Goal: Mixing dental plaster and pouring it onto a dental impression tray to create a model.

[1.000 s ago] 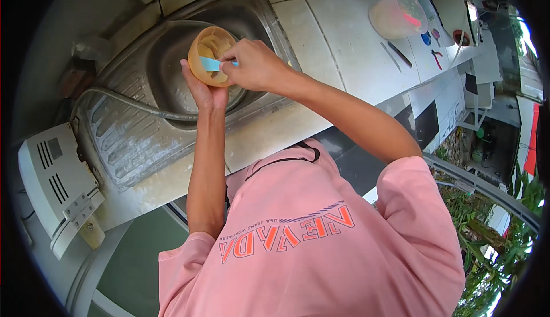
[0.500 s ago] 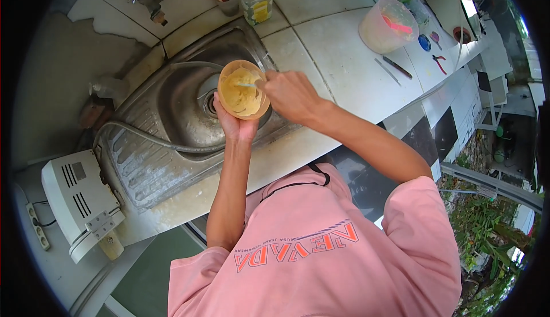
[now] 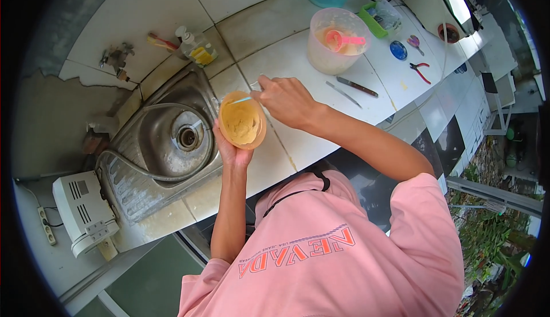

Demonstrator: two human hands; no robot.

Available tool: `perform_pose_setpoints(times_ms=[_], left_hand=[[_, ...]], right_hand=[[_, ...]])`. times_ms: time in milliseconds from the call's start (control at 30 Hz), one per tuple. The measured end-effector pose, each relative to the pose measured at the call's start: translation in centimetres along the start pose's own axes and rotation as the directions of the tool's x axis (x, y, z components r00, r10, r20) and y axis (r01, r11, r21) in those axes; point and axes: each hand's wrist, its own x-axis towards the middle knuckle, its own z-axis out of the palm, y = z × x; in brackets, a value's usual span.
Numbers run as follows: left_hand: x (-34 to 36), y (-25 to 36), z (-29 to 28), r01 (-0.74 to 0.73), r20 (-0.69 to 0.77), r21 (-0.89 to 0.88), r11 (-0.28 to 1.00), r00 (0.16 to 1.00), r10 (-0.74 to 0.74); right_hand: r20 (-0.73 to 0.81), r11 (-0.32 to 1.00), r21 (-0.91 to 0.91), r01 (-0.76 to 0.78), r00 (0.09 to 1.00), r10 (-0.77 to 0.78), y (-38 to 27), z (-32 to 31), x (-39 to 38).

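Note:
My left hand [image 3: 234,153] cups an orange bowl [image 3: 262,129] from below and the side. Inside it, thick pale-yellow paste [image 3: 240,123] clings to the wall and bottom. My right hand [image 3: 289,104] is closed around the handle of a spatula, mostly hidden by the fingers. The thin pale-blue spatula blade [image 3: 240,100] reaches over the bowl's far rim. Both hands and the bowl are above the counter, just right of the metal sink [image 3: 150,145].
A translucent tub [image 3: 326,59] with a pink scoop [image 3: 346,40] stands on the white counter. Nearby lie a knife [image 3: 358,86], a slim metal tool [image 3: 344,94], red-handled pliers [image 3: 421,73] and a blue lid [image 3: 398,50]. A soap bottle [image 3: 196,47] stands behind the sink; a grey hose [image 3: 134,171] loops through it.
The view has shifted rightward along the counter. The bowl has gone from over the sink to over the counter beside it, and it is tilted differently. The spatula has moved up toward the bowl's far rim.

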Motion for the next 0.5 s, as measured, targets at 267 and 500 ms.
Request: perform_pose_setpoints(times_ms=[267,500], left_hand=[[2.5,-7.8,1.5,-0.251,-0.001,0.347,0.904,0.963,0.268],[4.1,-10.2,3.5,-0.077,0.004,0.246,0.966,0.997,0.078]], right_hand=[[0.447,0.541,0.563,-0.625,0.781,0.436,2.6,-0.1,-6.3],[0.415,0.99,-0.011,-0.143,0.9,0.135,4.7,-3.7,-7.3]])
